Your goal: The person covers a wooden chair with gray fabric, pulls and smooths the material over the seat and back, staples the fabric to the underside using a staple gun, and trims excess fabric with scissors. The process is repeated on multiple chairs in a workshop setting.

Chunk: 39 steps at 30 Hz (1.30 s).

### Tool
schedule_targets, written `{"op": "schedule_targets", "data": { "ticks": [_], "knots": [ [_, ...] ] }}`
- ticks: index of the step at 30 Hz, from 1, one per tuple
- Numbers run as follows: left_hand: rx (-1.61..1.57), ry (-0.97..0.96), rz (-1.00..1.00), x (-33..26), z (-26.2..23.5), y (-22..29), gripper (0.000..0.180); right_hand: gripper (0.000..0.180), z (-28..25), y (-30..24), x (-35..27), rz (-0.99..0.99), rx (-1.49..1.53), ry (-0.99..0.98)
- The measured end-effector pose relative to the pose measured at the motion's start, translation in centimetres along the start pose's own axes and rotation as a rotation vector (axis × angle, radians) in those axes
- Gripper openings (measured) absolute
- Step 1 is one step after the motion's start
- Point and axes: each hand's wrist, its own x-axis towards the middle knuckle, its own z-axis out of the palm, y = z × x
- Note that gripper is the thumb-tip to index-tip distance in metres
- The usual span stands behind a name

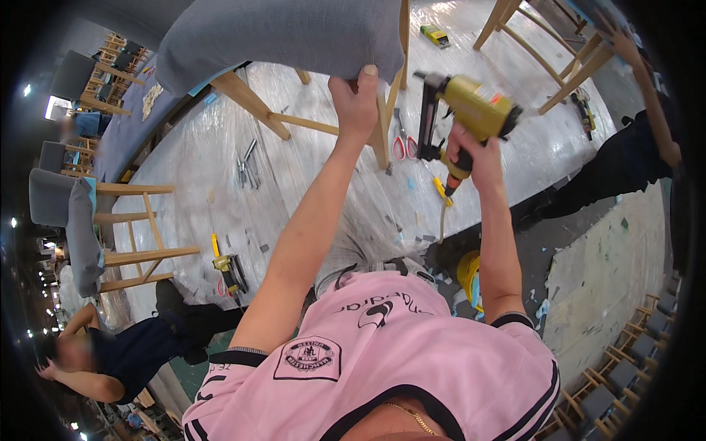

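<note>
One chair (287, 37) against left hand (354, 106); nail gun (479, 106) in right hand (476, 153).

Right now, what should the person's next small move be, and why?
I'd guess: bring the yellow tool nearer the grey chair. The right hand holds it apart from the chair, and the left hand has its thumb on the cloth.

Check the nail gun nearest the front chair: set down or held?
Held: the right hand wraps around the handle of the nail gun.
</note>
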Motion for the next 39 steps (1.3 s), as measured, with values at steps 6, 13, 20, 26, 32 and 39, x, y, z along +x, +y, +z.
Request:
{"op": "schedule_targets", "data": {
  "ticks": [6, 13, 20, 26, 32, 39],
  "knots": [
    [0.136, -0.082, -0.177, 0.2, -1.2, 0.3, 0.051, 0.021, 3.0, -6.3, 4.1, -0.084, 0.075, -0.08],
    [0.084, -0.038, -0.165, 0.0, -0.5, 0.1, 0.044, 0.028, 3.9, -7.2, 5.6, -0.047, -0.037, -0.197],
    [0.062, -0.063, -0.083, 0.6, -1.6, -2.1, 0.03, 0.03, 4.1, -8.0, 5.6, 0.005, -0.099, -0.17],
    [0.008, -0.047, -0.086, 0.6, -0.4, 0.7, 0.033, 0.059, 4.7, -4.3, 1.6, -0.035, 0.438, -0.297],
    [-0.167, -0.166, -0.275, 0.8, -2.6, -0.3, 0.029, 0.052, 10.7, -4.7, -2.7, -0.242, -0.212, -0.191],
    [-0.411, -0.264, -0.657, 1.0, -5.0, 1.7, 0.056, 0.065, 15.8, -4.7, -1.5, -0.449, -0.448, -0.018]
  ]
}}
